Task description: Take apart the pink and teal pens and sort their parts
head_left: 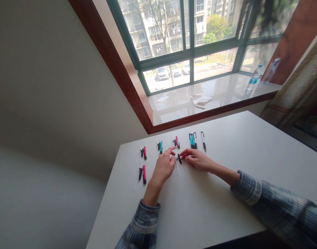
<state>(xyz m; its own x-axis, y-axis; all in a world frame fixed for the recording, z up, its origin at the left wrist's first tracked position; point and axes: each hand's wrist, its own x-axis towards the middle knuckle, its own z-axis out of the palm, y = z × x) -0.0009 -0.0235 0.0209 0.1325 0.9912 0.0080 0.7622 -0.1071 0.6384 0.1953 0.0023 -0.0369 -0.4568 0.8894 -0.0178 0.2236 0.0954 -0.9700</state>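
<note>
Smooth white bench point(220, 214) bears a rounded black cap point(179, 159) at the bent fingers of the right hand point(196, 159). The left hand point(164, 166) curls beside a slim white rod point(177, 170) (whether either grips anything, I cannot tell).

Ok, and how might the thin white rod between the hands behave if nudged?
The thin white rod would probably feel very light, being so slim. It may roll or slide easily, lying on a smooth-looking table. It looks straight, so perhaps fairly stiff.
</note>
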